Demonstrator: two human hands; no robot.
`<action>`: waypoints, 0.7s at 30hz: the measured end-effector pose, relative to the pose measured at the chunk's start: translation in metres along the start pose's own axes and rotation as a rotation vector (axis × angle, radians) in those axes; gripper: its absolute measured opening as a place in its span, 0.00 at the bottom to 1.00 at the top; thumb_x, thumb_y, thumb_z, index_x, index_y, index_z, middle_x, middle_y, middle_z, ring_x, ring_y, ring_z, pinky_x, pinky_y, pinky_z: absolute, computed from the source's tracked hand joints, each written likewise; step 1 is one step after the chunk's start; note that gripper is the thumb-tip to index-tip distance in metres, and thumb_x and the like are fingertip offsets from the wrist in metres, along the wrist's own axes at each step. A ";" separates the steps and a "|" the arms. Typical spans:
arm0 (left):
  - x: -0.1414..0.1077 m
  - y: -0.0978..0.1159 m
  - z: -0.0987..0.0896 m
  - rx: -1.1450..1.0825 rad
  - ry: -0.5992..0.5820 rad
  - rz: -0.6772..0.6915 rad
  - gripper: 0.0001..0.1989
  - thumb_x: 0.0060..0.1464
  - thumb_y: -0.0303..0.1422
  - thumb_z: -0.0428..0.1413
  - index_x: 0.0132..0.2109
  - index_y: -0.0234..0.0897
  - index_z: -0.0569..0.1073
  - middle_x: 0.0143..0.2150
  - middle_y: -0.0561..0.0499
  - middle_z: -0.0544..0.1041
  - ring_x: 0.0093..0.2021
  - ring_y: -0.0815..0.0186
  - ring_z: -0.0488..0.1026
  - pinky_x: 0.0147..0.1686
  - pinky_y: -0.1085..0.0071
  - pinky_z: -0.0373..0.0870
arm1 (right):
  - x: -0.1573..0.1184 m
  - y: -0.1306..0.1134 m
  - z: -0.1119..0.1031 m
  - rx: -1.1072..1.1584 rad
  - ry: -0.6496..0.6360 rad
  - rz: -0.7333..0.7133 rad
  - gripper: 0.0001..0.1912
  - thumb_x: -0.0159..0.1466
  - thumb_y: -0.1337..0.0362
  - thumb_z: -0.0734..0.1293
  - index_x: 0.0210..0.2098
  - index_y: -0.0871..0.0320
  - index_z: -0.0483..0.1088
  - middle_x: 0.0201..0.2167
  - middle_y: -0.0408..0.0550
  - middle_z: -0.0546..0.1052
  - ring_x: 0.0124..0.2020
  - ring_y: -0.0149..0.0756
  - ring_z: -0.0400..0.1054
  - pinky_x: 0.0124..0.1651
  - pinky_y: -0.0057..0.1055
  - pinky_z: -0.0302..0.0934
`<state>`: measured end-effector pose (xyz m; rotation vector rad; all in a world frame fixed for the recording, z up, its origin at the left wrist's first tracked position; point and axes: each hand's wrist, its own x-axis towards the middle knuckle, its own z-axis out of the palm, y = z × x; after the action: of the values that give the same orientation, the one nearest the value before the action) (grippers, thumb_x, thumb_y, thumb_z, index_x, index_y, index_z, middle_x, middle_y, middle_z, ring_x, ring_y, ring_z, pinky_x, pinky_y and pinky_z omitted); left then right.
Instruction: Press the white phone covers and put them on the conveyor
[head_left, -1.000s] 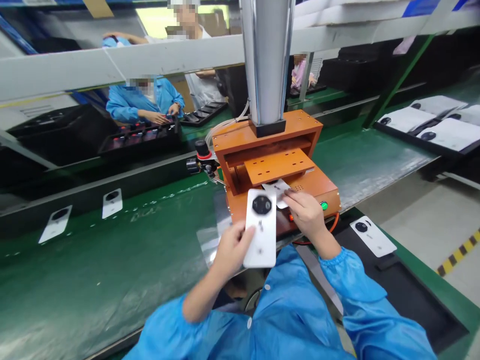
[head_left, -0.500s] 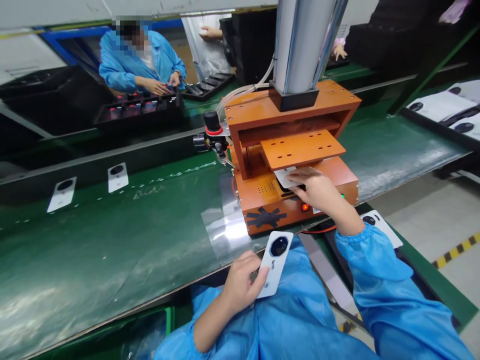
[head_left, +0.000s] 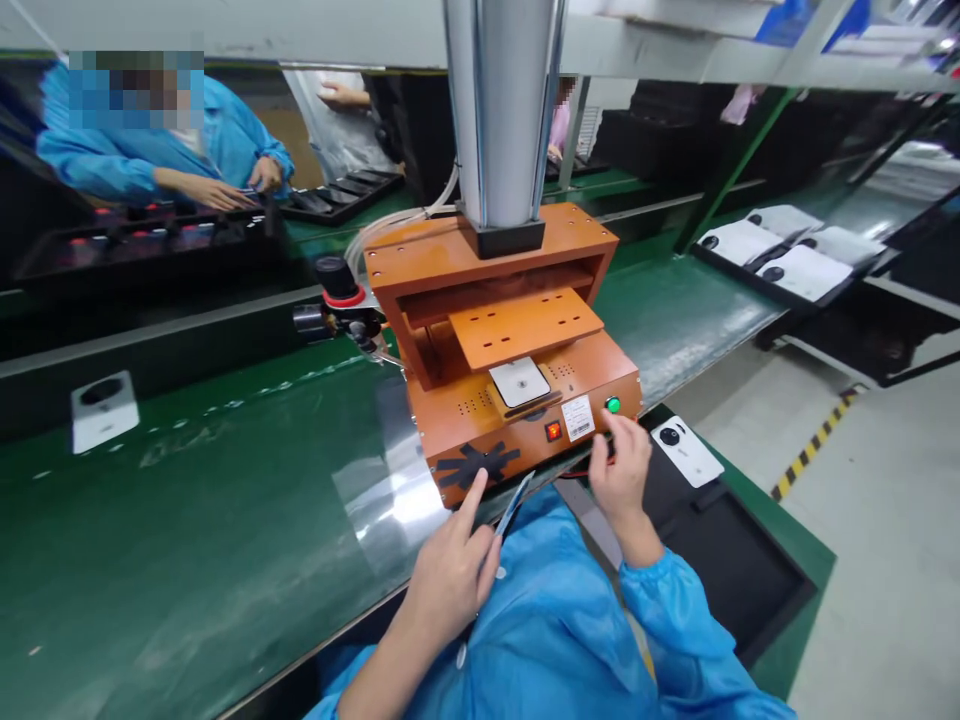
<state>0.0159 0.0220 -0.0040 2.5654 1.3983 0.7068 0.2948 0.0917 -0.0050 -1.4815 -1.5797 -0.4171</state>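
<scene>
My left hand [head_left: 454, 570] holds a thin phone back cover [head_left: 516, 500], turned nearly edge-on, between thumb and curled fingers. Its index finger points at the black tape [head_left: 476, 463] on the front of an orange press machine [head_left: 491, 275]. Just below the press's green button [head_left: 613, 405] is my right hand [head_left: 624, 470], holding nothing, its thumb and fingers apart; I cannot tell whether a fingertip touches the button. A white phone back cover [head_left: 523, 383] lies in the press's fixture, partly hidden beneath the raised orange plate [head_left: 525, 325].
Another white cover [head_left: 686, 452] lies on a black tray [head_left: 739, 570] at my right. One more cover [head_left: 105, 412] rests on the green bench [head_left: 225, 520] at left. Across it, a person in blue [head_left: 157, 150] handles parts. Far right, a tray [head_left: 795, 250] carries several white covers.
My right hand has left the cover in the press and moved down to the green button. My left hand has tilted its cover edge-on and extended its index finger. The view has shifted right.
</scene>
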 end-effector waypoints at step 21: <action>0.008 0.009 -0.016 -0.019 -0.009 -0.049 0.12 0.66 0.30 0.50 0.32 0.38 0.68 0.74 0.36 0.60 0.37 0.61 0.80 0.35 0.62 0.77 | -0.006 0.050 -0.010 0.101 -0.143 0.088 0.22 0.72 0.61 0.62 0.63 0.56 0.68 0.53 0.60 0.72 0.54 0.49 0.67 0.57 0.48 0.67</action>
<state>0.0196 0.0220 0.0157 2.5078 1.4385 0.6970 0.3440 0.0918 -0.0205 -1.5241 -1.6150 -0.1813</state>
